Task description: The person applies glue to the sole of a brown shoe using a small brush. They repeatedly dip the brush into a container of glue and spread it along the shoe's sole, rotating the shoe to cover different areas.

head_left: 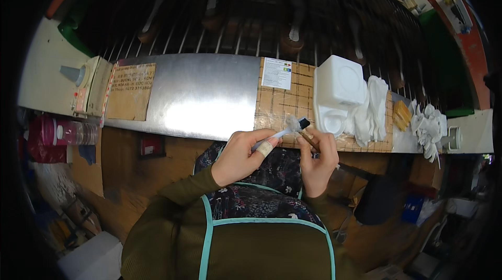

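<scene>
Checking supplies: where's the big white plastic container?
The container is right of centre on the bench in the head view, left of white cloth pieces, beyond the right hand.

The table (shiny metal in part) carries cardboard toward its left edge, a white moulded container and white gloves toward its right.

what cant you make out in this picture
In the head view:
- Pale handle: lower part hidden by the left hand.
- Brown stick: partly covered by the right hand.
- Brown-ended shapes beyond the bars: dim and blurred.
- White sheet: print too small.
</scene>
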Tool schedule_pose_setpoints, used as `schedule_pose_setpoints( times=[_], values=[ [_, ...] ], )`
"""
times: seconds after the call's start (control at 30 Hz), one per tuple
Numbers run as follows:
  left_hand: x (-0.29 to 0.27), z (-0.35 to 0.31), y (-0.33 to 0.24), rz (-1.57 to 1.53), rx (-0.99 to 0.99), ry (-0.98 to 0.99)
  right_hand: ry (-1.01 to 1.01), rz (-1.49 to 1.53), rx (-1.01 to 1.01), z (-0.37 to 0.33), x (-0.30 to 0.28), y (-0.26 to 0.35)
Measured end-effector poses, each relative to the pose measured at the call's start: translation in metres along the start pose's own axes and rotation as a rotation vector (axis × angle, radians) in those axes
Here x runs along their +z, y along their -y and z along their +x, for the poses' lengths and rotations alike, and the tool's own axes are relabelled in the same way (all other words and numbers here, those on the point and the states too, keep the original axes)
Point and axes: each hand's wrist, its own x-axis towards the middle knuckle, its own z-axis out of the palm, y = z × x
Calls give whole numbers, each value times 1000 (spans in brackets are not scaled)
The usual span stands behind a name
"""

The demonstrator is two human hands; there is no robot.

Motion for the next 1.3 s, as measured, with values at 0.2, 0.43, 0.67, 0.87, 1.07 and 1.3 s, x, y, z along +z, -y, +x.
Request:
schedule_pose_setpoints(
  times=[0.2, 0.43, 0.67, 0.87, 1.07, 1.3],
  values=[
    [-9, 0, -12, 73, -84, 89, 249, 377, 277, 2, -7, -12],
    [-6, -1, 0, -113, -98, 76, -201, -146, -160, 3, 1, -1],
    [-2, -2, 3, -103, -118, 1, -229, -174, -239, 11, 7, -3],
    [-5, -3, -4, 55, -62, -67, 175, 288, 117, 17, -3, 3],
    [-2, -4, 3, 146, 130, -212, 40, 113, 69, 11, 3, 11],
    [-6, -8, -4, 120, -12, -196, -168, -108, -143, 8, 18, 14]
  ],
)
